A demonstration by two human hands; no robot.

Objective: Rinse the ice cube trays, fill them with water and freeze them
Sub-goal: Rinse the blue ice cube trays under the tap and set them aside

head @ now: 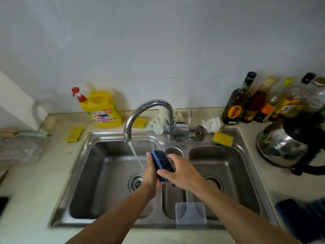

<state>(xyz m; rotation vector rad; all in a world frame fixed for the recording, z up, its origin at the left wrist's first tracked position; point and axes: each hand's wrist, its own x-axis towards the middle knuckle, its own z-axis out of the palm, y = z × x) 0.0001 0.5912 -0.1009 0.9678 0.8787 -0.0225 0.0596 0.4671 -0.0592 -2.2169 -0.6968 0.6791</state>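
Both hands grip a blue tray (pixel 162 164) over the sink (pixel 98 173): left hand (pixel 151 173) beneath, right hand (pixel 182 173) on top. Water (pixel 136 155) runs from the tap (pixel 149 113) just left of them.

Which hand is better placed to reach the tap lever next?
Probably the right hand: the lever stands behind the sink on its side, while the left hand grips the blue tray beside the stream.

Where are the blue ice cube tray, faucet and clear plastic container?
blue ice cube tray (pixel 157 155): head view, its upper end.
faucet (pixel 152 103): head view, top of arch.
clear plastic container (pixel 190 213): head view, centre.
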